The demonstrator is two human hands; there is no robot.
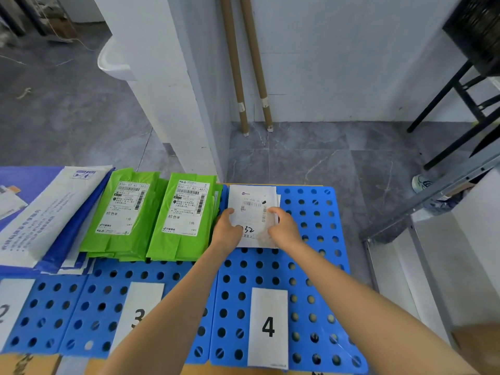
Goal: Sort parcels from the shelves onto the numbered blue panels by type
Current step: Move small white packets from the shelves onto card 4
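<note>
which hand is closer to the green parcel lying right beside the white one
Left. The left hand holds the white parcel at its left edge, right beside the green parcel; the right hand holds its right side, farther from the green one.

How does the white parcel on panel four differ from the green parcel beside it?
The white parcel sits on panel 4; the green parcel on panel 3. The left hand and right hand grip the white parcel; the green parcel lies unheld. The white parcel bears handwritten digits, the green parcel only print. Both show labels face up.
</note>
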